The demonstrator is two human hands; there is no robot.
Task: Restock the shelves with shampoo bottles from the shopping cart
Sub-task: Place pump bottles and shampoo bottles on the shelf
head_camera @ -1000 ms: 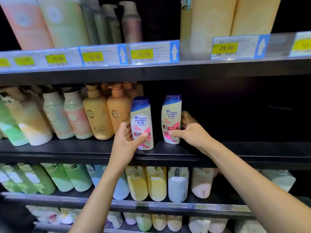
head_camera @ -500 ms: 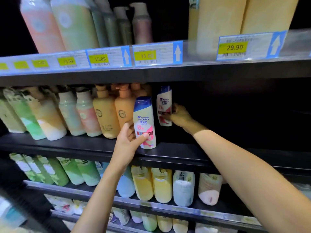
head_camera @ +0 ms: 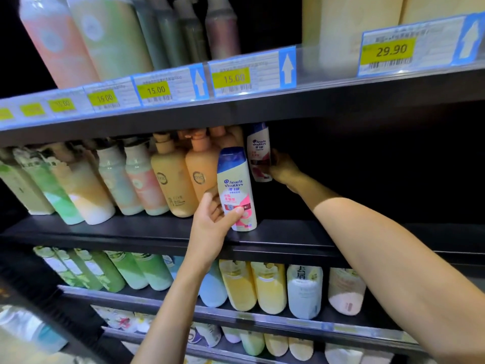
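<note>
Black shop shelves (head_camera: 157, 119) are packed with rows of soft-coloured bottles (head_camera: 86, 195), and yellow price tags (head_camera: 233, 78) are fixed along the upper edge. On the black middle shelf (head_camera: 301, 232), a white plastic shampoo bottle with a blue cap and pink label (head_camera: 236, 187) is held low down by the left hand (head_camera: 212, 222), with the thumb laid across its front. It is kept at the front edge, as it was one second ago, just beside the orange pump bottles (head_camera: 183, 177). A second white shampoo bottle with a blue cap (head_camera: 259, 153) is gripped by the right hand (head_camera: 284, 170). It was next to the first one before and has now been pushed far back into the shadow. Both bottles are stood tall, caps up, tops leaned a little left, labels turned to the front. Whether the back one touches the shelf cannot be told.
</note>
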